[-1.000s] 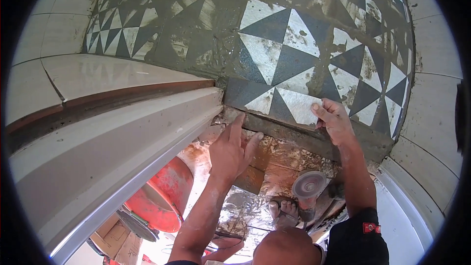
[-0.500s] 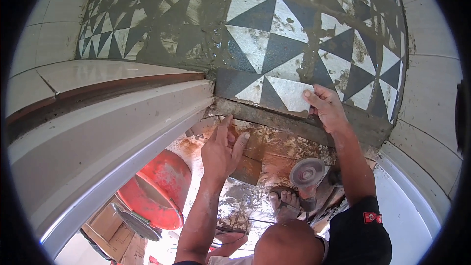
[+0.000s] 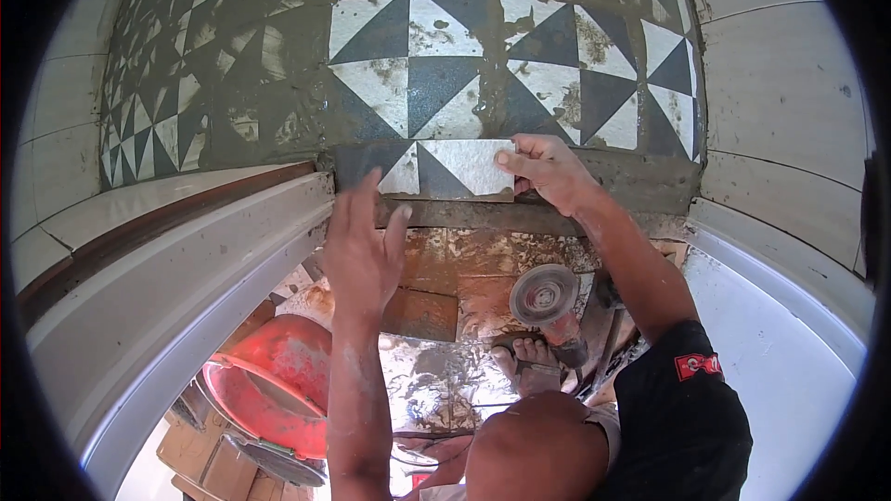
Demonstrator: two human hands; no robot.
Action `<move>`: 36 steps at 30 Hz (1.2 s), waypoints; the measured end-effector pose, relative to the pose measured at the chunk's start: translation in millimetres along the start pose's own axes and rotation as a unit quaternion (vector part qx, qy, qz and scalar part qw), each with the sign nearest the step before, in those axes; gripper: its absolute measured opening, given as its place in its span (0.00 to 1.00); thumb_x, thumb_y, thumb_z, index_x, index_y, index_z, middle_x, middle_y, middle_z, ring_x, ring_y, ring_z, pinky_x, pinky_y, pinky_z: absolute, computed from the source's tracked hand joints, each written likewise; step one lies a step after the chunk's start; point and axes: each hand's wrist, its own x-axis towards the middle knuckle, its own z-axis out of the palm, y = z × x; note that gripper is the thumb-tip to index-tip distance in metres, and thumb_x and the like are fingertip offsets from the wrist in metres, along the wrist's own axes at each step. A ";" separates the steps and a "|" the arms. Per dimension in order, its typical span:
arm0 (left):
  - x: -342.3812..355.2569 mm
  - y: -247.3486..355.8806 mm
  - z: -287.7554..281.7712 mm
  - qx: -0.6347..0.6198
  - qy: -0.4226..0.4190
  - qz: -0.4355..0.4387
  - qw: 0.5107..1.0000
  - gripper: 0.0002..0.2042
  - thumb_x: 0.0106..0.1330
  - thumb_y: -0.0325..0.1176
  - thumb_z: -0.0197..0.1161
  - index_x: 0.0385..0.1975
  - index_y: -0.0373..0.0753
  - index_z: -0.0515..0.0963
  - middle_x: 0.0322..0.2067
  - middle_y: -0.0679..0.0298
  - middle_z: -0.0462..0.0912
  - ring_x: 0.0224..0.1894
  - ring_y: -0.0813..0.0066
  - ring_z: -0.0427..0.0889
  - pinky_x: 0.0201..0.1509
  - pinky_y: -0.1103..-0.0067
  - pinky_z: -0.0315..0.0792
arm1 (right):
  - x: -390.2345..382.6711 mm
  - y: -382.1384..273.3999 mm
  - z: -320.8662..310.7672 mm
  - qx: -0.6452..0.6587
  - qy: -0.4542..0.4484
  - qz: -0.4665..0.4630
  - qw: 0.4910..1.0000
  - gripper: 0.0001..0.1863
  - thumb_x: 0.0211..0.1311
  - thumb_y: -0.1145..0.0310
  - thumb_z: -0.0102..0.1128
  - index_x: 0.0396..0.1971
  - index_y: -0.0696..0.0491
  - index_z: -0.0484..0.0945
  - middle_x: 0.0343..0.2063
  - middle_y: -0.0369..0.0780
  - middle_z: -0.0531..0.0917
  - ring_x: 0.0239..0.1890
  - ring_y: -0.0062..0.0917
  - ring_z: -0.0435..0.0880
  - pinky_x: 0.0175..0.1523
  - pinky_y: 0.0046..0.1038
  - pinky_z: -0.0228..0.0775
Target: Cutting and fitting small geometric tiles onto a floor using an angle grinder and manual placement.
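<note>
Pinched between thumb and fingers, our right hand grips the right end of a narrow cut tile strip, the thumb lying across its pale face and the fingers curled behind its edge. Our left hand is spread open with the fingers apart, palm turned toward the strip; its fingertips reach the strip's lower left corner, though we cannot tell whether they actually press on it.

We see the strip as a long rectangle, patterned in dark and white triangles like the rest of the floor, its white parts clean and dry-looking. It sits along the near edge of the patterned tile floor, right at the lip of the step, with its left end close to the white door frame.

Beyond the strip, the laid tiles are smeared with wet grey mortar, thickest in the joints. Just right of the strip, a bare band of grey mortar runs along the step edge. Below the strip, on the lower brown floor, an angle grinder lies with its disc facing up, a bare foot just beside it. Lower left of the strip stands an orange bucket.
</note>
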 end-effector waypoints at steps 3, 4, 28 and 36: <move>36.5 0.8 5.3 0.065 0.011 0.128 0.990 0.23 0.62 0.35 0.70 0.58 0.39 0.77 0.51 0.57 0.80 0.54 0.55 0.77 0.58 0.62 0.71 | -3.8 4.5 -0.5 0.024 0.012 -0.002 1.000 0.17 0.70 0.55 0.64 0.42 0.56 0.81 0.33 0.33 0.83 0.35 0.15 0.81 0.39 0.20 0.76; 43.3 -3.4 8.5 0.067 0.012 0.130 0.989 0.23 0.62 0.35 0.70 0.58 0.39 0.77 0.51 0.57 0.80 0.54 0.55 0.77 0.58 0.62 0.71 | -4.1 6.4 -0.9 0.024 0.007 -0.002 1.000 0.18 0.70 0.55 0.64 0.43 0.56 0.81 0.34 0.33 0.83 0.35 0.15 0.81 0.39 0.21 0.77; 70.6 -13.3 19.0 0.054 -0.086 0.150 0.983 0.19 0.55 0.32 0.73 0.49 0.43 0.82 0.47 0.61 0.81 0.52 0.57 0.76 0.58 0.63 0.68 | -27.9 16.3 13.4 -0.255 0.152 -0.068 0.952 0.17 0.70 0.60 0.62 0.29 0.60 0.81 0.19 0.36 0.81 0.22 0.18 0.82 0.30 0.26 0.73; 71.0 -15.3 21.0 0.056 -0.103 0.135 0.984 0.19 0.56 0.34 0.72 0.49 0.43 0.81 0.47 0.61 0.80 0.53 0.56 0.76 0.59 0.63 0.68 | -28.0 12.8 13.6 -0.262 0.157 -0.050 0.951 0.16 0.68 0.61 0.62 0.30 0.61 0.82 0.19 0.40 0.83 0.22 0.21 0.84 0.30 0.28 0.73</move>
